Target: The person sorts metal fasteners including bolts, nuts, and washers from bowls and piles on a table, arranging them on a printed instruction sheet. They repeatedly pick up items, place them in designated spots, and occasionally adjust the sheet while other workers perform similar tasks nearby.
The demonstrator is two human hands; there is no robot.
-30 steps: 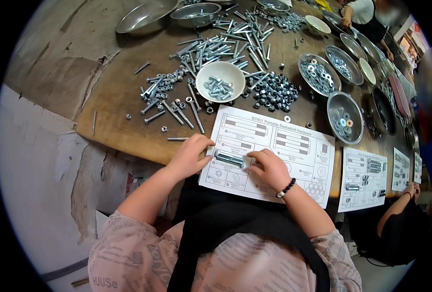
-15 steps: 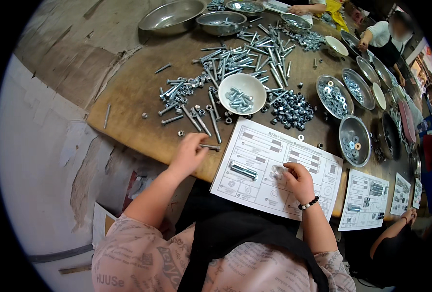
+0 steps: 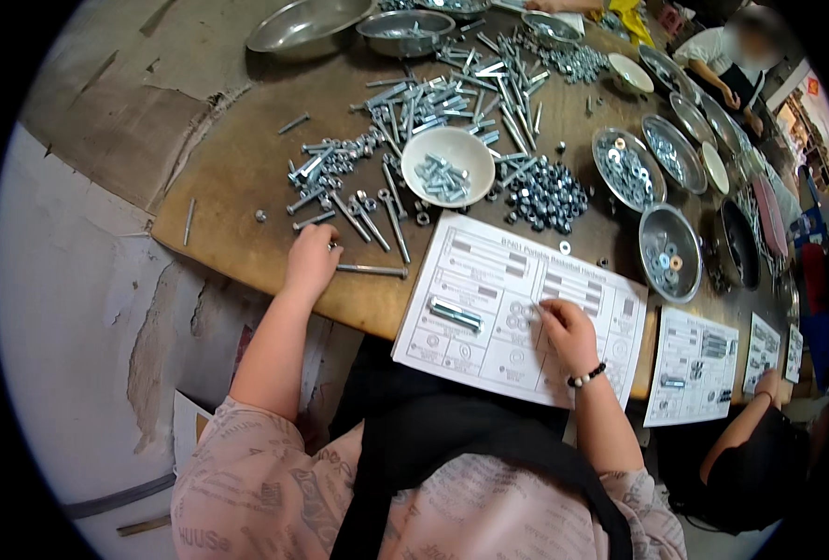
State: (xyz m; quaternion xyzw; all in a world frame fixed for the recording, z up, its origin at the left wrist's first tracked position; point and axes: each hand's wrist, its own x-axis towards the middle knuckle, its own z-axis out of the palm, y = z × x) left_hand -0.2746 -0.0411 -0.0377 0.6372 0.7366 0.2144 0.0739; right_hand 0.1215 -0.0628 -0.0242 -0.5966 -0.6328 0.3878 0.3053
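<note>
My left hand (image 3: 312,261) is over the table's near left edge, its fingertips pinched on a small silver nut (image 3: 332,245). Just beside it, a long bolt (image 3: 372,271) lies by itself. My right hand (image 3: 570,336) rests on a printed hardware sheet (image 3: 564,373), fingers loosely bent with a gap between thumb and forefinger; I see nothing in them. Ring shapes show beside its fingertips, but I cannot tell whether they are parts or print. Shiny bolts (image 3: 455,315) lie side by side on the sheet's left half.
A white bowl of short bolts (image 3: 448,166) stands beyond the sheet, by piles of long bolts (image 3: 433,105) and dark-centred nuts (image 3: 547,194). Metal bowls of washers (image 3: 669,254) line the right. Another person's arm (image 3: 741,420) is at the right, near more sheets (image 3: 693,364).
My left hand has moved left and away from me, off the long bolt and onto the nut that lay loose. My right hand stays over the sheet. The view has shifted slightly.
</note>
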